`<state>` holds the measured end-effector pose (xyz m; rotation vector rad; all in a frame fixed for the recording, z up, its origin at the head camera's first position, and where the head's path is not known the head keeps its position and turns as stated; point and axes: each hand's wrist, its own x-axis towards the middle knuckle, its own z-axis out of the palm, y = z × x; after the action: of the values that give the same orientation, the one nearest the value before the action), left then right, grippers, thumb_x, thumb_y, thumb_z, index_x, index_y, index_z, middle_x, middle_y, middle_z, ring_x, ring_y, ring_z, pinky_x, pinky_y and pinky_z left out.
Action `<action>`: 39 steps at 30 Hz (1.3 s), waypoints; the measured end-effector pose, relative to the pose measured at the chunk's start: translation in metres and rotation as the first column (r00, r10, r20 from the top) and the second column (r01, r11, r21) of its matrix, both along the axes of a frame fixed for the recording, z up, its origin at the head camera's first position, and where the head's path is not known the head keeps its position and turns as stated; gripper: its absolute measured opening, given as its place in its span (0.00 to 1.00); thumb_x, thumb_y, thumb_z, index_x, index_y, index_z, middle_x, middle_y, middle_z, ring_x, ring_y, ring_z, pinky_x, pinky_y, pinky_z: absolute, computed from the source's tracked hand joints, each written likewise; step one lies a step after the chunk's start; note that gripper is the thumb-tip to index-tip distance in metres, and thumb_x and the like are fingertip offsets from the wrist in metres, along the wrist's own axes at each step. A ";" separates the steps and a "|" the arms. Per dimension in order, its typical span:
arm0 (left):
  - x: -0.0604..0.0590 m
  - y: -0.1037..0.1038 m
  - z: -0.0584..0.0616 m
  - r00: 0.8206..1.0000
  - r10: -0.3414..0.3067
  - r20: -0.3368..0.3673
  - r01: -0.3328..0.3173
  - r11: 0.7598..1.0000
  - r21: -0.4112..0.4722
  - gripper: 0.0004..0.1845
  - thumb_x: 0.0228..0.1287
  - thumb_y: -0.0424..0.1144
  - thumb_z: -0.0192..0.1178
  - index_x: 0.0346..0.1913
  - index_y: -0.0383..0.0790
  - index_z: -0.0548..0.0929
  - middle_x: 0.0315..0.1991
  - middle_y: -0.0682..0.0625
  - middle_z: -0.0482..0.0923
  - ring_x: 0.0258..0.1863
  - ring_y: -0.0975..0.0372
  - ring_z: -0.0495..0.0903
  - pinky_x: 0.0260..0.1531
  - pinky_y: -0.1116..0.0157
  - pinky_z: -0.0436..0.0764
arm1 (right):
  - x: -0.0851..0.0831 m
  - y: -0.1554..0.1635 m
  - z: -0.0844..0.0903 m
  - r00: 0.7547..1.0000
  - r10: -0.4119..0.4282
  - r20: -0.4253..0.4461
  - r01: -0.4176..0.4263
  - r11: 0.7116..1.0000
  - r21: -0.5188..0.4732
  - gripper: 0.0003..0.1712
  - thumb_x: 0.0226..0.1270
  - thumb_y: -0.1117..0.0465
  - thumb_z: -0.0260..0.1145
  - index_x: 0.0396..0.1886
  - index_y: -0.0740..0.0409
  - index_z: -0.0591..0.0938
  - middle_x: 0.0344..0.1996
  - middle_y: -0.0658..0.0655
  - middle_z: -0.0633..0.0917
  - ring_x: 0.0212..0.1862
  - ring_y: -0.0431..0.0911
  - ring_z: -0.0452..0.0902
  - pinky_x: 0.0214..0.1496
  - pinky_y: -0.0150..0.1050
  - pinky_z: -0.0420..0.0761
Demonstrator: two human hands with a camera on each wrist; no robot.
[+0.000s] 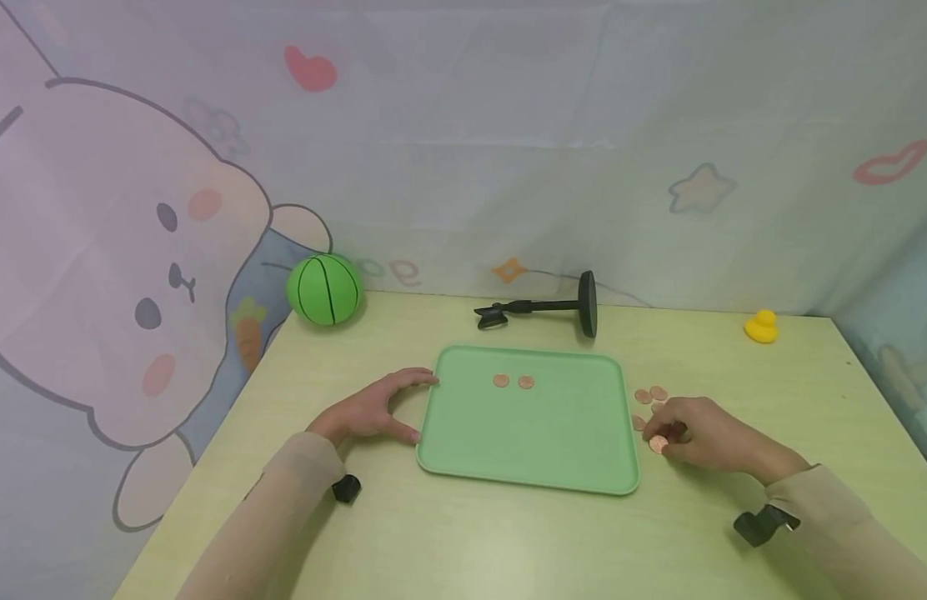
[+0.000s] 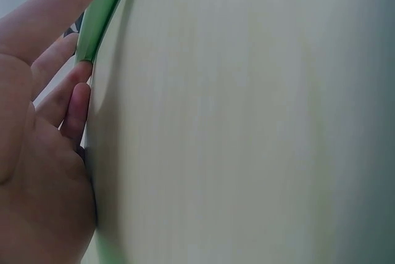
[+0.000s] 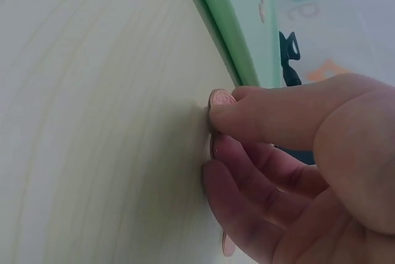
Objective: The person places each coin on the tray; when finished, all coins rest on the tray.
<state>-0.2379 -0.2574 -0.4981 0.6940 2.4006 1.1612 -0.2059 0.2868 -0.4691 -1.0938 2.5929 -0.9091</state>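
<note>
A light green tray lies on the table, with two copper coins, a left coin and a right coin, near its far side. My left hand rests at the tray's left edge, its thumb and fingers spread along the rim. To the right of the tray, my right hand pinches a copper coin between thumb and finger, tilted up close over the table. Several more coins lie beside that hand, some partly hidden by its fingers.
A green ball with black lines sits at the back left corner. Behind the tray lies a black stand with a round base. A yellow rubber duck stands at the back right. A patterned curtain hangs behind the table.
</note>
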 end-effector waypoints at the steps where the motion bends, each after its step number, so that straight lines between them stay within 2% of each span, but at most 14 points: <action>1: 0.000 0.000 0.000 1.000 -0.002 -0.001 0.002 1.000 0.003 0.50 0.50 0.43 0.85 0.77 0.53 0.71 0.82 0.49 0.58 0.83 0.49 0.52 0.81 0.41 0.47 | 0.000 0.000 0.000 1.000 -0.004 0.002 0.004 1.000 0.008 0.08 0.66 0.69 0.75 0.40 0.54 0.91 0.37 0.46 0.88 0.37 0.37 0.84 0.40 0.36 0.87; 13: -0.002 -0.001 -0.003 1.000 0.007 0.012 -0.007 1.000 0.000 0.50 0.49 0.44 0.85 0.76 0.54 0.72 0.82 0.51 0.58 0.83 0.51 0.50 0.82 0.43 0.46 | 0.000 0.004 -0.001 1.000 0.000 -0.003 0.000 1.000 0.024 0.06 0.66 0.65 0.77 0.42 0.55 0.93 0.35 0.47 0.86 0.38 0.39 0.84 0.41 0.36 0.88; 24: -0.001 -0.001 -0.001 1.000 0.001 0.010 -0.001 1.000 0.006 0.49 0.50 0.45 0.85 0.77 0.54 0.71 0.82 0.50 0.59 0.83 0.49 0.51 0.81 0.41 0.47 | 0.001 0.004 -0.001 0.999 0.032 -0.026 -0.032 0.999 0.010 0.07 0.66 0.67 0.76 0.40 0.51 0.92 0.39 0.47 0.88 0.39 0.38 0.84 0.40 0.36 0.88; 29: -0.002 -0.001 -0.002 1.000 0.004 0.010 -0.004 1.000 -0.004 0.50 0.50 0.45 0.85 0.76 0.55 0.71 0.82 0.52 0.58 0.83 0.51 0.51 0.81 0.43 0.47 | 0.000 0.004 0.000 0.999 0.038 -0.021 -0.038 0.999 0.008 0.08 0.66 0.67 0.76 0.42 0.52 0.92 0.36 0.47 0.86 0.38 0.37 0.83 0.41 0.36 0.87; 36: -0.002 -0.002 -0.004 1.000 0.008 0.002 -0.008 1.000 -0.001 0.49 0.49 0.45 0.85 0.76 0.56 0.72 0.81 0.52 0.59 0.83 0.51 0.52 0.81 0.43 0.47 | -0.004 -0.001 0.002 0.998 0.004 -0.063 -0.004 1.000 0.004 0.10 0.65 0.67 0.77 0.45 0.55 0.92 0.38 0.46 0.89 0.37 0.33 0.82 0.40 0.36 0.87; 39: -0.002 -0.001 -0.003 1.000 0.013 0.011 -0.013 1.000 0.003 0.49 0.49 0.45 0.85 0.76 0.57 0.72 0.81 0.52 0.59 0.83 0.51 0.51 0.81 0.43 0.47 | -0.006 -0.005 0.004 0.998 -0.010 -0.067 0.011 1.000 0.000 0.11 0.66 0.67 0.76 0.47 0.56 0.92 0.40 0.46 0.89 0.39 0.35 0.84 0.39 0.35 0.87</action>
<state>-0.2398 -0.2587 -0.5015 0.6721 2.3984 1.1717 -0.2119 0.2820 -0.4651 -1.1307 2.6551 -0.8884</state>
